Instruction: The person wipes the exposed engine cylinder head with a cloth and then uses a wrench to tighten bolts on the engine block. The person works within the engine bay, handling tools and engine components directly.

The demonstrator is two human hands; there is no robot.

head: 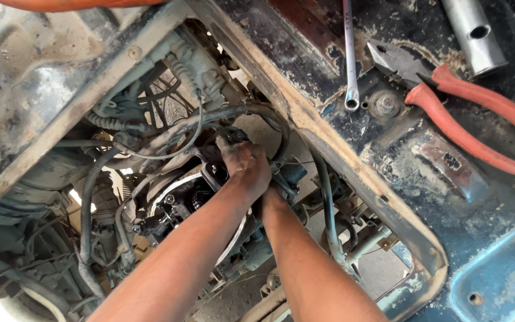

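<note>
Hands reach into the engine (pixel 198 197) mid-frame: left hand (pixel 247 166) grips a greasy part (pixel 219 174); right hand (pixel 269 200) hidden, grip unclear.

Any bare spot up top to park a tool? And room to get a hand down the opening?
Bare floor metal lies below the red-handled pliers, toward the blue panel. Around the ring spanner and tube socket it is crowded. In the opening, both hands sit among hoses and cables; little room.
</note>
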